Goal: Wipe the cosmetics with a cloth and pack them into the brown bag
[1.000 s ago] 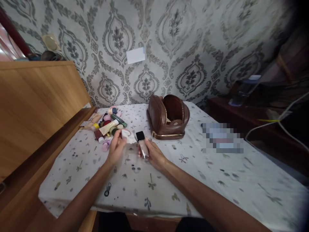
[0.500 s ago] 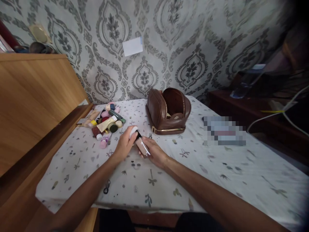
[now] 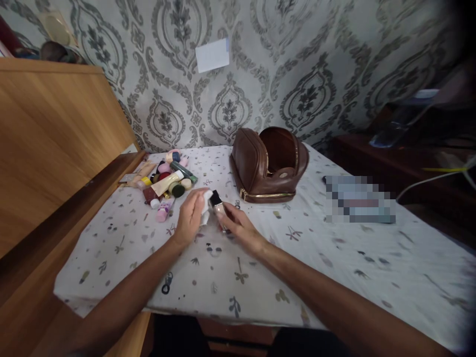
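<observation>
Over the middle of the table, my right hand [image 3: 243,229] grips a small cosmetic bottle [image 3: 220,210] with a black cap and a beige-pink body. The bottle tilts, its cap pointing away and to the left. My left hand [image 3: 191,218] closes around a crumpled white wipe [image 3: 206,207], right beside the cap. Whether wipe and cap touch, I cannot tell. Behind my hands stands a brown leather toiletry bag [image 3: 256,168], its top unzipped and gaping. To the left lies a pile of cosmetics, with a cream tube [image 3: 166,183], a dark-lidded jar [image 3: 176,189] and a pink tube [image 3: 164,210].
A patterned white cloth covers the table [image 3: 260,282]. A wooden panel [image 3: 55,134] rises along the left side. On the right lies a pixelated flat object [image 3: 360,201]; beyond it a clear bottle [image 3: 390,131] and a white cable [image 3: 424,181] sit on a dark surface.
My left hand has drawn back from the bottle's cap, and more of the wipe shows. The bottle has turned more upright in my right hand. The whole view has shifted slightly.
</observation>
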The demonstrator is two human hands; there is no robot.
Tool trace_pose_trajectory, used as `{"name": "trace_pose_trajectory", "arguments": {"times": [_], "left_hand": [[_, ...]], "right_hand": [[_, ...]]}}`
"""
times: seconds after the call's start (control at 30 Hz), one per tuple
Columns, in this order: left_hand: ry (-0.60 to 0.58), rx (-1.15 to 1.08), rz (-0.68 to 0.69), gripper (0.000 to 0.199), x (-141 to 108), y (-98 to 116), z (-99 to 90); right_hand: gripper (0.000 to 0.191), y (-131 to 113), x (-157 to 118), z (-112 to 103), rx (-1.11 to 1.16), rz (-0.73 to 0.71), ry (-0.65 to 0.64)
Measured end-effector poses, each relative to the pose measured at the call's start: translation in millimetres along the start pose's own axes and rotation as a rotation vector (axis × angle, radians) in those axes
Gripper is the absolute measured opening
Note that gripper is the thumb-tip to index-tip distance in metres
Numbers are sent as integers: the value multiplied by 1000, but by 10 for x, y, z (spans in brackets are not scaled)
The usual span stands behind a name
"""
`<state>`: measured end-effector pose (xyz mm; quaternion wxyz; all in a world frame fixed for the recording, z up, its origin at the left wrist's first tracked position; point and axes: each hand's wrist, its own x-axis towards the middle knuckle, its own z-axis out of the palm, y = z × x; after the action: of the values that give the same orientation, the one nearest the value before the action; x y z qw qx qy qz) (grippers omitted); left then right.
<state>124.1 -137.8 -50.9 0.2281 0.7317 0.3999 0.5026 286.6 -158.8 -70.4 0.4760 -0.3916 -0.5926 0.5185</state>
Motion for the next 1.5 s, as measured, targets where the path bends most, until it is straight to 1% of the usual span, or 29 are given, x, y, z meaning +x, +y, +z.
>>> {"name": "trace_pose_trajectory", "arguments": {"times": [0.07,0.1,0.17,0.23,0.3,0.37,0.43,0.5,0.57,0.63,0.7,0.77,0.83,0.9,0.97,1.03,1.17,1.27,1.37,1.43,1.5], "left_hand": [[-86,76,119,39,-34,26,19],[-127,114,153,38,-47,28,28],[-168,159,166,38,-54,17,39],[-132,157,127,39,-34,-1,31],[-70,119,43,36,4,-19,2],[-31,43,-56,34,45,-34,-38],[-18,-62,-139,34,78,-52,-80],[4,-151,-204,34,94,-74,-116],[21,-186,-249,35,92,-92,-135],[-7,-161,-244,36,70,-98,-128],[-88,-97,-152,34,32,-92,-90],[-187,-24,-31,32,-10,-80,-29],[-232,24,37,33,-41,-74,30],[-198,32,1,33,-51,-77,60],[-138,5,-92,32,-40,-89,50],[-103,-46,-198,31,-17,-109,14],[-69,-275,-398,33,31,-177,-59],[-43,-477,-557,40,72,-218,-89],[-66,-599,-616,48,104,-200,-113],[-125,-677,-660,55,102,-156,-118],[-191,-778,-722,65,76,-106,-103]], "right_hand": [[33,12,-14,3,-197,-76,53],[32,19,-24,9,-288,-110,76],[34,34,-44,24,-409,-162,85],[41,51,-58,36,-445,-195,62],[49,68,-64,45,-453,-205,36],[52,82,-64,53,-459,-198,31],[55,87,-61,61,-458,-168,56],[55,78,-57,63,-459,-126,105],[45,61,-51,54,-485,-111,148],[30,49,-45,35,-531,-143,181],[22,57,-40,14,-588,-202,208],[22,87,-40,2,-665,-284,230],[24,124,-49,5,-737,-367,239],[28,148,-66,19,-793,-422,223],[31,152,-88,36,-835,-441,183],[33,140,-106,50,-862,-456,139],[31,101,-120,52,-806,-475,104],[30,54,-107,29,-680,-446,115],[28,-4,-80,3,-456,-309,88],[27,-33,-64,1,-235,-186,29],[32,-50,-54,19,23,-78,-43]]}}
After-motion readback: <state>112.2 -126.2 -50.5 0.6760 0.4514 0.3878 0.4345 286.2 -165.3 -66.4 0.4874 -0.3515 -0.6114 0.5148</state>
